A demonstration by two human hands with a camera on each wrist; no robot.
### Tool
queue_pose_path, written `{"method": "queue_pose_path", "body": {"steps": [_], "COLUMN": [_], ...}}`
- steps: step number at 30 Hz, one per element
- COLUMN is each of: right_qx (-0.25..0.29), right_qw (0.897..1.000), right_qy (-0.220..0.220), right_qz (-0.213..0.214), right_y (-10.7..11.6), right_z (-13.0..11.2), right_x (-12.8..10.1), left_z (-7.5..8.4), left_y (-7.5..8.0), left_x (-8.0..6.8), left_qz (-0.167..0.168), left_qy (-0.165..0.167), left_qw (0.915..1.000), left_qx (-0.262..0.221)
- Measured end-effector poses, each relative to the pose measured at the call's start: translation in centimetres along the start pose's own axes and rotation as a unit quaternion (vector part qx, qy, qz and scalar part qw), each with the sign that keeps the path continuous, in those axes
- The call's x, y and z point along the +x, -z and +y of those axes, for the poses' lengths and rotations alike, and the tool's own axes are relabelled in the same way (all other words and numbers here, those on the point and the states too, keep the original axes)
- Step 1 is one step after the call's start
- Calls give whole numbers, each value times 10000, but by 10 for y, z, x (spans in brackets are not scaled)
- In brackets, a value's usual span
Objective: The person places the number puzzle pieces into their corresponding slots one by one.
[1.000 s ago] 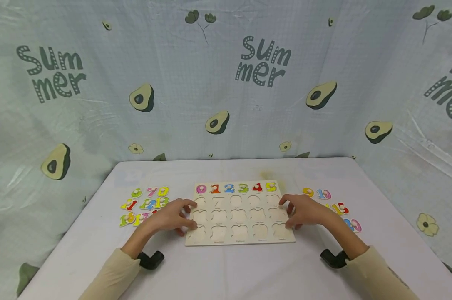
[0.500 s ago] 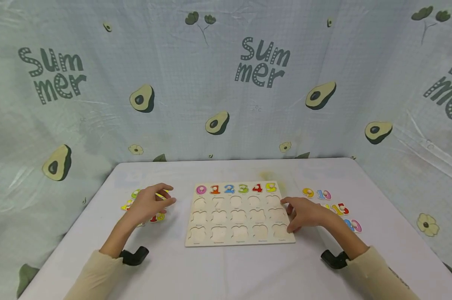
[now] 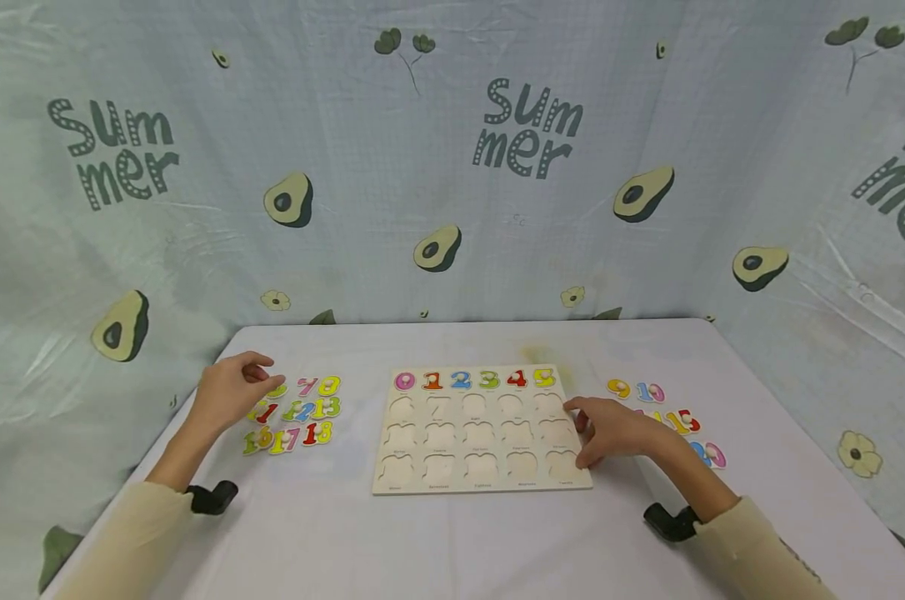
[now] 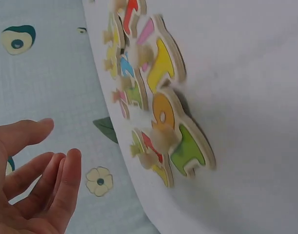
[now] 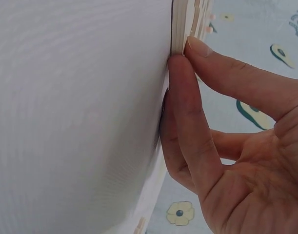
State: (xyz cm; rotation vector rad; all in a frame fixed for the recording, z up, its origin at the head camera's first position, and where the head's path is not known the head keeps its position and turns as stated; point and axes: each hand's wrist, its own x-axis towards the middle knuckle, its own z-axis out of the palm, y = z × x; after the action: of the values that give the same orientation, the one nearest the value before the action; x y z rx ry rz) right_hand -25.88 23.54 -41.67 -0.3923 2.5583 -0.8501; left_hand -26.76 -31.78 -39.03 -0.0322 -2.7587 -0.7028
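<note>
A wooden number puzzle board [image 3: 497, 482] lies mid-table, its top row filled with pieces 0 to 5 and three rows of bare recesses below. My right hand [image 3: 610, 429] grips its right edge; in the right wrist view thumb and fingertips pinch the board's edge [image 5: 178, 29]. My left hand [image 3: 231, 390] is over the left side of the table, fingers loosely bent and thumb apart, holding nothing. Its fingertips overlap the number 6 piece [image 3: 277, 390] in the head view. Loose knobbed pieces beside it include the number 8 [image 3: 329, 385], 13 [image 3: 326, 407] and 18 [image 3: 318, 432].
Right of the board lie more number pieces, among them the 9 [image 3: 618, 388], the 10 [image 3: 651, 392] and the 15 [image 3: 683, 421]; my right hand and forearm partly cover this group. A printed curtain [image 3: 362, 167] hangs behind the white table [image 3: 452, 550].
My left hand has let go of the board's left edge and moved left across the loose pieces to their far side. The right hand has stayed at the board's right edge.
</note>
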Motion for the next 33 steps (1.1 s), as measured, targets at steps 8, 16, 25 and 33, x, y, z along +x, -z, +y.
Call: {"method": "queue_pose_path", "body": {"steps": [8, 16, 25, 33], "right_qx": [-9, 26, 56, 149], "right_qw": [10000, 10000, 10000, 9999], "right_qy": [38, 13, 9, 21], "right_qz": [-24, -4, -20, -24], "right_y": [2, 3, 2, 3], "right_z": [-3, -3, -3, -2], "right_x": [-1, -1, 0, -2], "left_z": [-23, -38, -47, -47], "left_y": [2, -5, -13, -16], "left_x": [20, 38, 41, 47], "left_qz": [-795, -1458, -1779, -1931], "left_qy": [142, 2, 64, 126], "left_qw": [9963, 9881, 9830, 9802], "left_qx": [307, 495, 441, 431]}}
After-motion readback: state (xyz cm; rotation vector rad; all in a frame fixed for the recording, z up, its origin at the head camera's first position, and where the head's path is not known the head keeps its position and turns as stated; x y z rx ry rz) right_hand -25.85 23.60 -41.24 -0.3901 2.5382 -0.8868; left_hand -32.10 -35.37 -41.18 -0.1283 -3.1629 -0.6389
